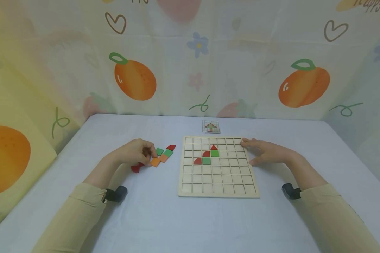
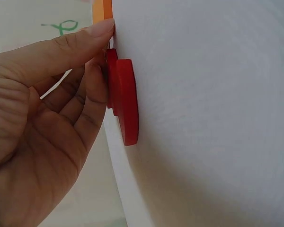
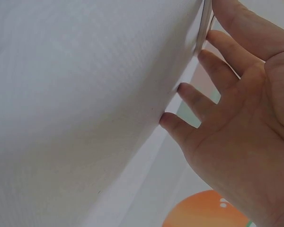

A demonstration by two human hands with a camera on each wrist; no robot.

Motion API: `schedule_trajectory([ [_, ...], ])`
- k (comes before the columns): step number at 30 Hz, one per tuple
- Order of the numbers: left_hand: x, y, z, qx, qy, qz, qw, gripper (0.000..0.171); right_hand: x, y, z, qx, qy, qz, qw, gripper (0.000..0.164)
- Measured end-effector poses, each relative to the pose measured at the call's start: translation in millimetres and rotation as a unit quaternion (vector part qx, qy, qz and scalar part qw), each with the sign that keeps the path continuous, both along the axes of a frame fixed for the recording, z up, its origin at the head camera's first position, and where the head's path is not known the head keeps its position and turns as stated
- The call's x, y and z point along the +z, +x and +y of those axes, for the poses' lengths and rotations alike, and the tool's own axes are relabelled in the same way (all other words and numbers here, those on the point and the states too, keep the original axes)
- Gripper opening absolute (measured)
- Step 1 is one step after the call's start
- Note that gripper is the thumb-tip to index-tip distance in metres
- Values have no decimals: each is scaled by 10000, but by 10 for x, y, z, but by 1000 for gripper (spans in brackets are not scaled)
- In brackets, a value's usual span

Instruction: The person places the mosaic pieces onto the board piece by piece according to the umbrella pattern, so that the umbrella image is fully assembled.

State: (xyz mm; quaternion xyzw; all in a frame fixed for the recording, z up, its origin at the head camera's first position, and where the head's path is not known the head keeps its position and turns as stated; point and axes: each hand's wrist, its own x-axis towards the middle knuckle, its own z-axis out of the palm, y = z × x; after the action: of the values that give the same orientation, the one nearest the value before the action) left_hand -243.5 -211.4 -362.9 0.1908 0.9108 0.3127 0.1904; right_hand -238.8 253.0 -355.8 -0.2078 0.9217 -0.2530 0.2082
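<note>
My left hand point(image 1: 136, 151) reaches down to a loose group of tiles left of the wooden grid board point(image 1: 218, 189). Its thumb tip is beside an orange square tile point(image 1: 155, 162); whether the fingers pinch a tile is hidden. Red curved tiles point(image 2: 128, 101) stand just below the fingers in the left wrist view. My right hand point(image 1: 269, 151) rests with spread fingers at the board's right edge. On the board lie a red triangle point(image 1: 213, 147), two green squares point(image 1: 214, 153) and two red quarter-round tiles point(image 1: 197, 161), stepping down to the left.
Behind the board lies a small pattern card point(image 1: 211, 127) with a grid and coloured shapes. Other green tiles point(image 1: 168, 153) and a red curved tile point(image 1: 171, 147) lie between the left hand and the board. A white cloth point(image 1: 158, 218) covers the table; a printed curtain point(image 1: 234, 77) hangs behind.
</note>
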Motion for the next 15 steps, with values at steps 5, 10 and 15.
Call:
schedule_trajectory([
  [5,17,9,11,-31,63,0,10000,19,2,0,1,-10,5,-15,10000,78],
  [10,26,4,-1,-110,81,108,9998,9,-2,-4,4,17,22,9,10000,77],
  [15,40,4,7,-112,181,139,9997,7,-11,-12,12,2,12,-5,10000,78],
])
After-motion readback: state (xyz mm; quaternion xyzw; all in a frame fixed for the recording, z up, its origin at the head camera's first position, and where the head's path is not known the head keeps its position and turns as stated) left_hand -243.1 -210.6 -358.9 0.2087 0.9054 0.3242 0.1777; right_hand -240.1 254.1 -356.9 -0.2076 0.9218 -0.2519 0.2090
